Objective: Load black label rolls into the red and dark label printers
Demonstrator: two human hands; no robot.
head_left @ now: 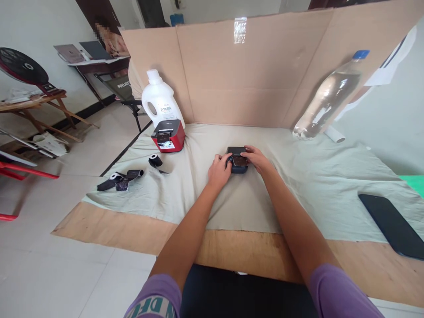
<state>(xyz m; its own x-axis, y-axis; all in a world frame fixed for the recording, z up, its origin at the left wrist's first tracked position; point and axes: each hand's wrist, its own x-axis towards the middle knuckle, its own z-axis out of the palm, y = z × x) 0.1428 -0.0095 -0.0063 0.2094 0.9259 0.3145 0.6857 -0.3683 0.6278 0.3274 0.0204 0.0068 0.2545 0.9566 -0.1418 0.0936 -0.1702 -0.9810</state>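
A small dark boxy device [239, 169], which looks like a portable printer, lies on the cloth in front of me. A glossy dark brown strip [239, 160] shows across its middle. My left hand [220, 170] is wrapped about its left side, with the thumb on top. From the right, my right hand [257, 159] grips the opposite edge, fingers at the upper right corner. Further left sits a red and black printer [172, 137] with a dark strip coming out of its front. Near it is a small black paper roll [154, 160].
Loose black rolls and strips [121, 179] lie at the cloth's left edge. A white jug [161, 99] stands behind the red printer. Cardboard [238, 84] walls the back. A water bottle [331, 97] leans at right. A phone [392, 223] lies front right. Another person [114, 42] sits far left.
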